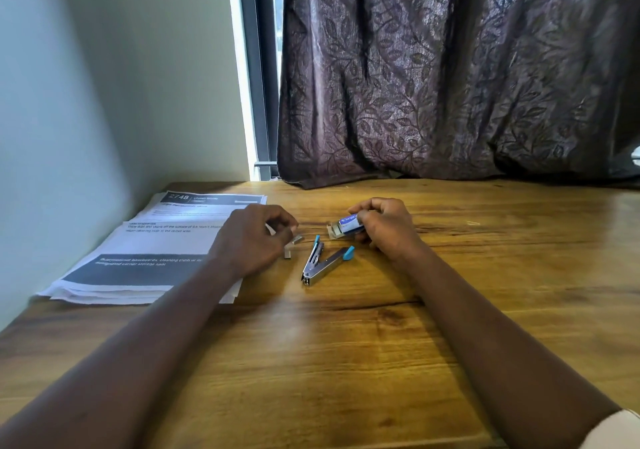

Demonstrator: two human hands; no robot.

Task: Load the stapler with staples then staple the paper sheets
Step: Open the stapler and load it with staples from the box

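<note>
Stapler (pixel 322 262), small, silver metal with bright blue plastic ends, lies on its side in the middle of a wooden table (pixel 346 344), swung open in a V shape with its two arms spread apart and its hinge pointing towards me. Neither of my hands touches it. My left hand (pixel 254 237) hovers just to its left with the fingers curled and the thumb and fingertips drawn close together, right above a short staple strip (pixel 297 239) lying on the wood; I cannot tell whether they actually pinch anything. A second staple strip (pixel 287 253) lies just below it, under the edge of that hand. My right hand (pixel 386 227) rests just behind the stapler, fingers and thumb wrapped round a small blue and white staple box (pixel 348 225). The box's pale inner tray sticks out of its left end, and what it holds is too small to make out. Printed paper sheets (pixel 156 241) sit stacked at the table's left edge, partly under my left forearm. A dark leaf-patterned curtain (pixel 450 78) hangs behind.
</note>
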